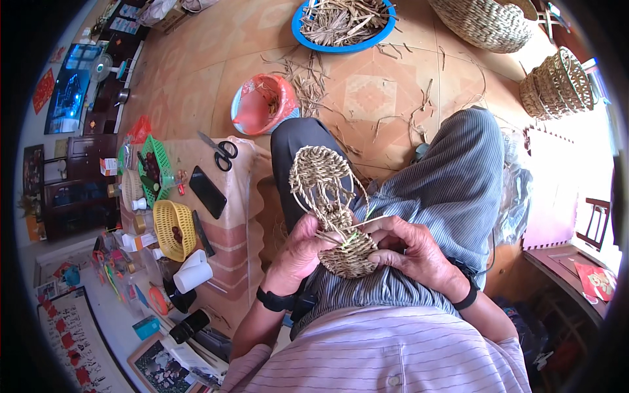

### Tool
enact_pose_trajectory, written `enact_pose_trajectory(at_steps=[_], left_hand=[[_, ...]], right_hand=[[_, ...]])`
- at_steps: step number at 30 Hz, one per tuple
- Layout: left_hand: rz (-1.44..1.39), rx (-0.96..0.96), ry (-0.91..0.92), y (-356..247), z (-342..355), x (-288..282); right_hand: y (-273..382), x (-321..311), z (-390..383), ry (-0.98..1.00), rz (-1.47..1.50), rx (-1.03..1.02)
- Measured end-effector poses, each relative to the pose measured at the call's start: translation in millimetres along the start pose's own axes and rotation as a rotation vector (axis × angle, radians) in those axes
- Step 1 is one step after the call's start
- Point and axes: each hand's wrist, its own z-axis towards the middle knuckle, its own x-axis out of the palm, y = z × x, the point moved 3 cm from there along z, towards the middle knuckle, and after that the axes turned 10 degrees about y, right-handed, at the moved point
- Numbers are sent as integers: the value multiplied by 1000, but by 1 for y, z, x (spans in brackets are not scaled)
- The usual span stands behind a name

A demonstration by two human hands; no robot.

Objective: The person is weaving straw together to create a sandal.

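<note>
Over my lap I have a tan woven straw piece (349, 259), with a round tightly plaited part at each end and a narrower stretch of open cords between. My left hand (296, 254) is closed round its middle, thumb on top. On the right side, my right hand (411, 247) has its fingers bent in a pinch at the edge of the near round part. A thin pale strand runs from its fingertips across the weave toward my left hand. Beside the left thumb a yellow-green bit shows in the weave. A twisted cord loops off the piece's right side.
Left, a cloth-covered table bears scissors (223, 154), a phone (208, 192), a yellow basket (175, 230) and a white mug (192, 271). Ahead on the tiled floor stand a lined bin (286, 98), a blue basin (344, 48) of dry straw and woven baskets (557, 85). Straw scraps litter the tiles.
</note>
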Motion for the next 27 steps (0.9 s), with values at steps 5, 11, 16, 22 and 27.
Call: enact_pose_trajectory(at_steps=[5, 11, 16, 22, 27], left_hand=[[4, -60, -7, 2, 1, -3], [-4, -85, -28, 7, -2, -5], [20, -86, 2, 8, -6, -3], [61, -102, -18, 11, -8, -6], [41, -44, -24, 13, -5, -11]], right_hand=[[-7, 1, -1, -25, 18, -13], [-8, -3, 2, 12, -12, -25], [-6, -6, 5, 72, 20, -31], [-13, 0, 3, 82, 151, 43], [-14, 2, 3, 62, 92, 24]])
